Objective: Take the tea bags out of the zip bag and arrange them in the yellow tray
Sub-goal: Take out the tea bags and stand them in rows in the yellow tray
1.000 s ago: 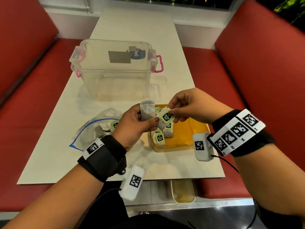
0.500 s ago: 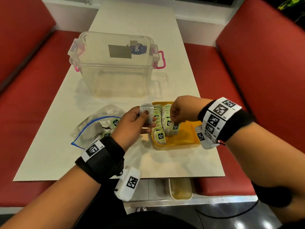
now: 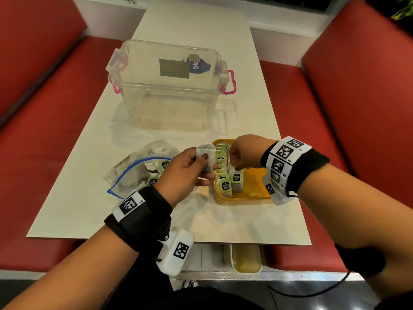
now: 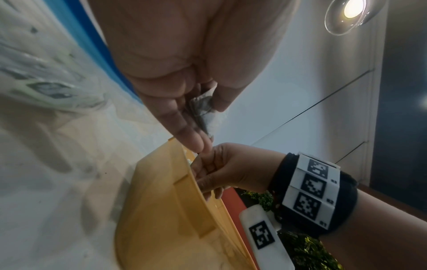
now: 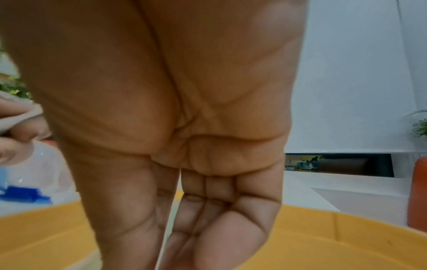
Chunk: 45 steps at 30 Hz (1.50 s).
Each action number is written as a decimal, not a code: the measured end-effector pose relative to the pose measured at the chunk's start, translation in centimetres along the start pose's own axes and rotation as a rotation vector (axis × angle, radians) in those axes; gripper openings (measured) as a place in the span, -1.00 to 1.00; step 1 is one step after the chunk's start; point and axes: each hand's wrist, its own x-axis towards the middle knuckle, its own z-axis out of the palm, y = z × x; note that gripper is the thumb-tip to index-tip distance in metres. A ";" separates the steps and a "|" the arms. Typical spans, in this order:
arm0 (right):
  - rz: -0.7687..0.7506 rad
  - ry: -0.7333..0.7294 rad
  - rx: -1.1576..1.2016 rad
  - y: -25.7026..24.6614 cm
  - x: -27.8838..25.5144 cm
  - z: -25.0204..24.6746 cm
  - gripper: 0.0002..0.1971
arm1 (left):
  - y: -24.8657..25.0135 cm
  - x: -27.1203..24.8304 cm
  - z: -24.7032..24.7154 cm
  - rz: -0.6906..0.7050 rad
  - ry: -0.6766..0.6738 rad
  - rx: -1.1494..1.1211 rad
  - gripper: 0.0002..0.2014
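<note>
My left hand (image 3: 207,164) holds one tea bag (image 3: 206,150) upright between thumb and fingers, just left of the yellow tray (image 3: 242,201); the left wrist view shows the same bag (image 4: 202,107) in that hand (image 4: 203,127). My right hand (image 3: 233,167) reaches down into the tray and pinches the top of a tea bag (image 3: 236,182) with a green tag, at the near end of the right row. Two rows of tea bags (image 3: 220,158) stand on edge in the tray's left half. The zip bag (image 3: 138,171) lies open to the left with several tea bags inside.
A clear plastic box (image 3: 165,90) with pink latches stands behind the tray on the white table (image 3: 201,30). Red benches (image 3: 346,97) run along both sides. The tray's right half (image 3: 254,182) is bare. The table's near edge is close behind my wrists.
My right hand moved down from in front of the left hand into the tray with a tagged tea bag, which now stands in the row. My left hand kept hold of its bag.
</note>
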 end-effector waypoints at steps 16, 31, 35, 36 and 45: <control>-0.240 0.308 0.583 -0.7 -5.0 -2.7 -0.92 | 1.4 0.1 1.1 -0.082 -0.074 -0.111 -0.53; -0.107 0.251 1.165 1.9 -6.0 -0.4 -0.82 | 0.9 0.7 1.4 -0.090 -0.061 -0.266 -0.77; -0.093 0.281 0.972 2.2 -5.8 -0.1 -0.90 | 0.2 1.1 1.5 -0.017 -0.038 -0.171 -0.71; -0.090 0.293 0.909 2.2 -5.8 -0.2 -0.93 | 0.1 1.1 1.6 -0.003 -0.033 -0.122 -0.72; -0.043 0.214 0.769 1.9 -4.9 -0.2 -0.84 | -1.0 1.0 2.0 0.123 0.072 0.154 -0.82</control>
